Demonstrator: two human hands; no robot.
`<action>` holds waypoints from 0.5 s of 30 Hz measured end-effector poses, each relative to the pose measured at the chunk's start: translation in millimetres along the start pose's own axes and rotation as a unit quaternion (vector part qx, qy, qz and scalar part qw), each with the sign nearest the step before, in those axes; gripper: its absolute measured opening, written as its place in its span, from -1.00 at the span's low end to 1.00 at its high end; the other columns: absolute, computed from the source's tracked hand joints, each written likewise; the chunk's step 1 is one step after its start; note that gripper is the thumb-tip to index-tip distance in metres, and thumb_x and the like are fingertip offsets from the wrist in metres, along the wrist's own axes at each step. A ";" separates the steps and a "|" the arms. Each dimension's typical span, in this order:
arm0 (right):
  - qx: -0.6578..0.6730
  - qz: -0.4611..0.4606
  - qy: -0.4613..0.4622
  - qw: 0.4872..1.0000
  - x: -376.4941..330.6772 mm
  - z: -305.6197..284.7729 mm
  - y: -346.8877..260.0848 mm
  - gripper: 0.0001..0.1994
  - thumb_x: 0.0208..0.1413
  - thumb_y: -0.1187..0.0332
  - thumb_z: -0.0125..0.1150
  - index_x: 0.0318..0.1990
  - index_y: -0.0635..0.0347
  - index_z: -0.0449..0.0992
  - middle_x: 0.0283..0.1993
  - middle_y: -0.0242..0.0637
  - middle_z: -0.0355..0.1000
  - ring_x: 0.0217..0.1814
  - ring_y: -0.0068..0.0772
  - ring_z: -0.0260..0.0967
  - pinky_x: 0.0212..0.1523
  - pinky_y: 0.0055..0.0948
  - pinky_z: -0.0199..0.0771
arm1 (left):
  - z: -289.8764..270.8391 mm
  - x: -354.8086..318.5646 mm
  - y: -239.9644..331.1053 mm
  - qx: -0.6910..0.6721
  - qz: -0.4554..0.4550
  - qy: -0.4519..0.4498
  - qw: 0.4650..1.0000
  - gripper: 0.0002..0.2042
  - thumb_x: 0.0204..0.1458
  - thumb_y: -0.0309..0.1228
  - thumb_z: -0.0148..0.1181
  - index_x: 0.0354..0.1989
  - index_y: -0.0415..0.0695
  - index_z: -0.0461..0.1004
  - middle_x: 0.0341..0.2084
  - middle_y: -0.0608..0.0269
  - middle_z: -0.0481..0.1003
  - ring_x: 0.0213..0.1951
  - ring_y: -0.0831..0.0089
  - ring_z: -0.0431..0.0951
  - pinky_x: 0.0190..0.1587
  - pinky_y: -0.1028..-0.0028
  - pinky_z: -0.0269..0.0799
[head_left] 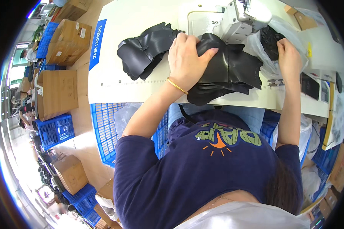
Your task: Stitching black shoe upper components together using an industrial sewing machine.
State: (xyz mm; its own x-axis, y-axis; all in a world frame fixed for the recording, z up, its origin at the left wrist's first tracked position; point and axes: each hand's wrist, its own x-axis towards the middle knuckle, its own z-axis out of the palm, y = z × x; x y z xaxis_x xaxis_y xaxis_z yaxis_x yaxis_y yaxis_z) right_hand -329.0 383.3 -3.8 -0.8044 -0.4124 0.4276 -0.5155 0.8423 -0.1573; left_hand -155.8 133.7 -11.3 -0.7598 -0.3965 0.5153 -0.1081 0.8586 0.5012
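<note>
My left hand (189, 57) lies on a stack of glossy black leather-like pieces (233, 68) on the pale sewing table (118, 93). Its thumb is spread across the top piece, the fingers stretched out at the stack's left edge. A second pile of such black pieces (147, 49) sits just left of that hand. At the right, my right hand (289, 57) pinches the edge of a dark, rough-textured black bundle (270, 42) in a clear plastic bag (254, 45). What exactly the fingertips grip is partly hidden.
A white sewing machine head (242, 23) stands behind the right stack. Small metal snips (275, 82) and a dark phone-like object (310, 86) lie to the right. A blue crate (103, 129) is under the table's left front; cardboard boxes (59, 93) line the floor at left.
</note>
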 end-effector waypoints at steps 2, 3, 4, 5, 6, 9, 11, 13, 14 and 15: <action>-0.006 0.017 -0.016 1.000 -4.4 -11.5 -7.0 -0.84 0.15 0.30 0.04 -0.23 0.16 0.48 -0.35 -0.13 0.47 -0.32 -0.10 0.43 -0.30 -0.26 0.38 | -1.9 0.0 3.3 0.011 0.007 -0.023 1.000 -0.62 -0.23 -0.22 0.40 -0.38 -0.25 0.42 -0.33 0.09 0.35 -0.19 0.12 0.37 -0.11 0.27 0.29; 0.115 0.025 -0.029 0.993 -8.8 -19.5 -19.4 -0.85 0.15 0.32 0.06 -0.24 0.17 0.47 -0.39 -0.20 0.46 -0.36 -0.25 0.41 -0.32 -0.36 0.37 | -2.0 -1.9 4.5 0.006 0.009 -0.028 1.000 -0.62 -0.23 -0.22 0.40 -0.38 -0.25 0.42 -0.33 0.09 0.35 -0.19 0.12 0.37 -0.11 0.27 0.29; 0.235 0.034 -0.039 0.971 -12.2 -23.5 -30.8 -0.86 0.14 0.33 0.07 -0.24 0.19 0.46 -0.43 -0.26 0.44 -0.41 -0.39 0.39 -0.35 -0.45 0.35 | -1.7 -3.6 5.1 0.023 0.029 -0.001 0.999 -0.63 -0.24 -0.25 0.41 -0.39 -0.24 0.41 -0.31 0.07 0.35 -0.17 0.11 0.36 -0.10 0.25 0.28; 0.394 0.022 -0.073 0.916 -18.0 -22.4 -37.8 -0.87 0.13 0.36 0.10 -0.27 0.23 0.46 -0.48 -0.41 0.40 -0.43 -0.63 0.30 -0.37 -0.61 0.30 | -0.8 -3.8 6.9 0.035 0.053 0.027 0.998 -0.63 -0.25 -0.27 0.41 -0.39 -0.24 0.40 -0.30 0.06 0.34 -0.16 0.10 0.35 -0.09 0.24 0.27; 0.484 0.025 -0.160 0.860 -23.8 -29.5 -50.9 -0.87 0.14 0.36 0.10 -0.29 0.24 0.47 -0.46 -0.46 0.41 -0.41 -0.69 0.31 -0.37 -0.63 0.32 | -0.5 -4.0 7.3 0.038 0.056 0.047 0.997 -0.63 -0.28 -0.32 0.42 -0.39 -0.23 0.37 -0.29 0.06 0.34 -0.15 0.10 0.35 -0.09 0.24 0.27; 0.557 0.020 -0.345 0.755 -34.0 -36.4 -85.9 -0.90 0.15 0.39 0.08 -0.34 0.22 0.45 -0.48 -0.46 0.37 -0.44 -0.73 0.30 -0.42 -0.69 0.31 | 2.4 -7.3 6.0 0.023 0.016 -0.001 1.000 -0.63 -0.25 -0.36 0.41 -0.32 -0.20 0.37 -0.42 0.18 0.39 -0.28 0.20 0.41 -0.11 0.26 0.29; 0.530 -0.003 -0.354 0.771 -34.6 -30.4 -95.8 -0.88 0.12 0.38 0.07 -0.39 0.22 0.45 -0.52 -0.47 0.36 -0.49 -0.72 0.28 -0.50 -0.68 0.27 | 3.0 -3.4 7.5 0.010 0.029 0.021 0.999 -0.63 -0.23 -0.37 0.40 -0.28 -0.20 0.37 -0.45 0.21 0.39 -0.33 0.25 0.42 -0.17 0.30 0.31; 0.509 0.000 -0.361 0.781 -30.0 -26.5 -96.8 -0.87 0.11 0.37 0.08 -0.41 0.22 0.45 -0.55 -0.47 0.35 -0.53 -0.71 0.26 -0.53 -0.67 0.24 | 0.6 0.4 11.0 -0.057 0.040 0.068 0.995 -0.62 -0.12 -0.41 0.36 -0.14 -0.23 0.37 -0.45 0.26 0.42 -0.43 0.48 0.42 -0.37 0.49 0.34; 0.489 -0.002 -0.371 0.789 -28.8 -23.9 -97.7 -0.86 0.10 0.36 0.08 -0.42 0.23 0.45 -0.57 -0.47 0.35 -0.56 -0.70 0.25 -0.57 -0.66 0.22 | 0.3 0.3 14.4 -0.186 -0.013 0.056 0.981 -0.64 -0.09 -0.41 0.35 -0.15 -0.26 0.39 -0.48 0.30 0.43 -0.48 0.57 0.40 -0.43 0.56 0.31; 0.490 0.001 -0.371 0.789 -28.0 -21.8 -99.0 -0.86 0.10 0.36 0.08 -0.42 0.23 0.45 -0.57 -0.47 0.35 -0.56 -0.70 0.25 -0.57 -0.66 0.22 | -0.4 1.0 18.0 -0.310 -0.067 0.043 0.947 -0.67 -0.05 -0.40 0.34 -0.16 -0.29 0.41 -0.51 0.34 0.43 -0.53 0.65 0.37 -0.49 0.63 0.28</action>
State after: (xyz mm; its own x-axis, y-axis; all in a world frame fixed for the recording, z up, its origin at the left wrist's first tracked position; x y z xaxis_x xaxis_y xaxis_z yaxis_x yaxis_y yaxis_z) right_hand -249.0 319.0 19.2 -0.5694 -0.8075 -0.1539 -0.2025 0.3192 -0.9258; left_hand -158.2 148.6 -1.5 -0.7086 -0.5356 0.4593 0.2182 0.4526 0.8646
